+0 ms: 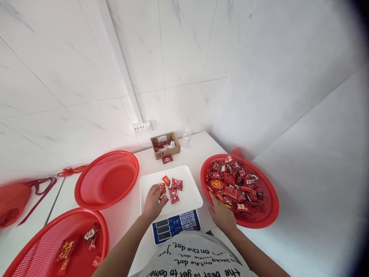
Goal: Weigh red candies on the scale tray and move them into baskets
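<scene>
My left hand (153,203) is over the white weighing tray (184,202), its fingers curled against red wrapped candies (163,197) and partly covering them. Beside it on the tray lie several more red candy packets (174,195). Under the tray's front edge shows the scale's blue keypad panel (176,226). My right hand (222,216) is at the near left rim of a red basket (272,215) heaped with wrapped candies (232,192). Its fingers are apart and extended toward the pile, with the fingertips touching or close to the nearest packets.
A red mesh basket (108,173) stands left of the scale, with another (37,246) nearer me holding a few packets. A small cardboard box (165,148) of packets sits at the back beside a clear plastic bottle (186,140). A red bag (13,202) is far left.
</scene>
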